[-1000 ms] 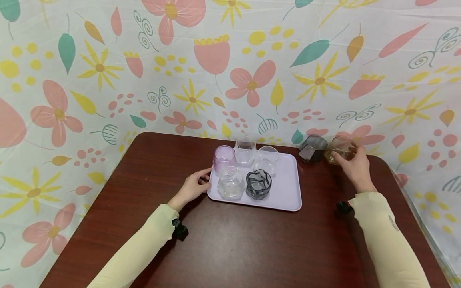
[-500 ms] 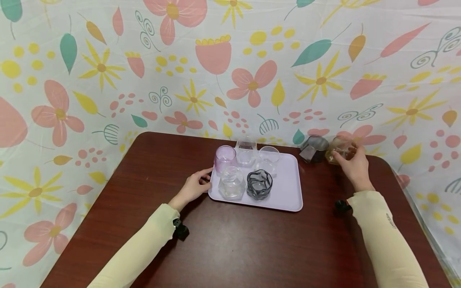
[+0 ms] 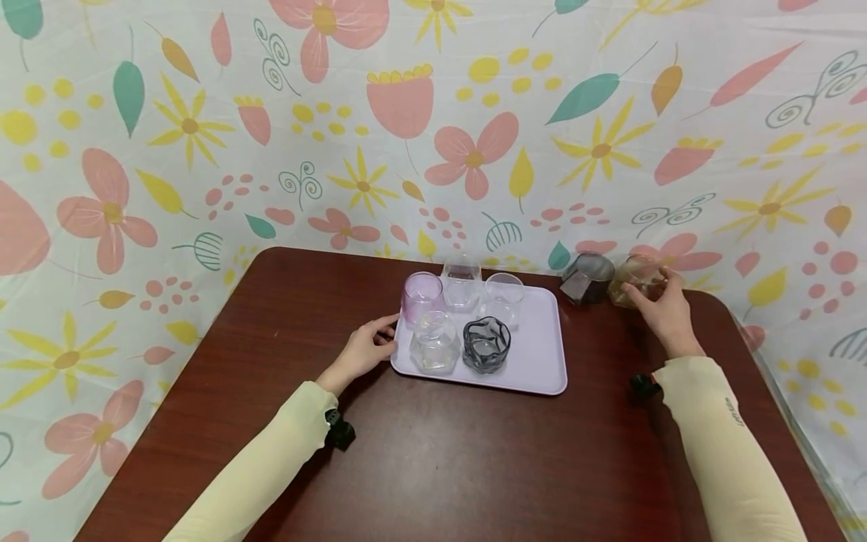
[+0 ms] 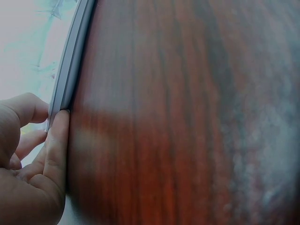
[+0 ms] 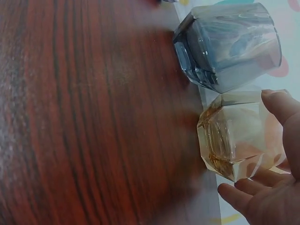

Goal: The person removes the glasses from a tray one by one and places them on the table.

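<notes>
My left hand (image 3: 366,346) holds the left rim of a pale lilac tray (image 3: 538,339), fingertips meeting its edge in the left wrist view. On the tray stand a purple glass (image 3: 421,296), a clear tumbler (image 3: 462,286), a clear round glass (image 3: 503,297), a clear glass with a hexagonal base (image 3: 434,345) and a dark grey wavy glass (image 3: 486,346). Around a faceted amber glass (image 5: 234,136) at the table's far right is my right hand (image 3: 667,312), thumb on one side and fingers on the other. Close beside it stands a grey faceted glass (image 5: 229,44).
The dark wooden table (image 3: 433,467) ends at a flower-patterned cloth (image 3: 379,135) behind the glasses. Both far glasses stand near the table's back edge. A black wrist camera (image 3: 339,430) sits on the left sleeve, another wrist camera (image 3: 645,386) on the right.
</notes>
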The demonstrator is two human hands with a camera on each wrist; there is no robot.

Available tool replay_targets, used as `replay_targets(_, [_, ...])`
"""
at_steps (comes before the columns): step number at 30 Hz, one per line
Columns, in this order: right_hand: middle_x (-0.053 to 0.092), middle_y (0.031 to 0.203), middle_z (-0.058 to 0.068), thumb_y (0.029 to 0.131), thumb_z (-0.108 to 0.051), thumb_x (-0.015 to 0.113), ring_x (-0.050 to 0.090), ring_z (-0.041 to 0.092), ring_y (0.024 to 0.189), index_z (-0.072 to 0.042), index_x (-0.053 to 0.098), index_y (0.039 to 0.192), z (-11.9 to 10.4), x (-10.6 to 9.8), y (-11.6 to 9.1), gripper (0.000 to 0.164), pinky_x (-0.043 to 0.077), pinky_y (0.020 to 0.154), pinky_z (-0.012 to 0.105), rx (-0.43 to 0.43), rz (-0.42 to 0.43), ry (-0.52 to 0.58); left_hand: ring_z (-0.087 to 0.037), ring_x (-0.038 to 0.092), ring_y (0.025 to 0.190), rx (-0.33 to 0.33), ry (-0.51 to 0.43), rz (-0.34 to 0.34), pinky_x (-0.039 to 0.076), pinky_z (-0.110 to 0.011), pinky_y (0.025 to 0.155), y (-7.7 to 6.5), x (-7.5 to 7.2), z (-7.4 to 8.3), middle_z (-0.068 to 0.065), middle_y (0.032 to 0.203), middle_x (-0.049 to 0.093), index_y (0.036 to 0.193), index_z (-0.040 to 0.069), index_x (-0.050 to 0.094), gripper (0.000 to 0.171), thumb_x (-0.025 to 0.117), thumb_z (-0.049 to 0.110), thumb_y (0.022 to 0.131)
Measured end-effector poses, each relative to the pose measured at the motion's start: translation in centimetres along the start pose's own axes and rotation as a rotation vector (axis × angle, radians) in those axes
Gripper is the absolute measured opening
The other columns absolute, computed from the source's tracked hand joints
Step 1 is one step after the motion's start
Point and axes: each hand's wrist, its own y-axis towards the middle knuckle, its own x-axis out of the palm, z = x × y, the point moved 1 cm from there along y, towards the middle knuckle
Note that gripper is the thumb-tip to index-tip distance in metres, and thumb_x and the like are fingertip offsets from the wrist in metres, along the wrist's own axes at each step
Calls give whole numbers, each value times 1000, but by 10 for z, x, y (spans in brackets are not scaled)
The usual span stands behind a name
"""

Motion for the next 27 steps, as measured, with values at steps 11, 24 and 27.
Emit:
replay_targets(11, [27, 164, 30, 102, -53, 56, 35, 50, 146, -3, 8, 166, 1, -2, -12, 94, 39, 108, 67, 5, 67, 3, -21, 66, 87, -6, 3, -8, 56, -26, 71, 0, 0, -2, -15, 108, 69, 146, 4, 60, 58, 66, 0, 89])
replay_targets(24, [35, 160, 27, 104, -47, 56, 42, 47, 142, -2, 23, 163, -14, -9, -40, 81, 49, 109, 47, -45, 113, -9, -21, 66, 87, -4, -6, -12, 56, -26, 71, 0, 1, -3, -16, 109, 69, 147, 4, 59, 58, 65, 0, 89])
replay_targets(27, [40, 157, 27, 104, -45, 56, 46, 48, 138, -1, 29, 160, -18, -9, -48, 76, 53, 104, 37, -68, 129, -22, -21, 66, 87, -1, -2, -9, 56, -25, 70, 1, 0, -4, -16, 109, 69, 147, 4, 59, 58, 65, 0, 89])
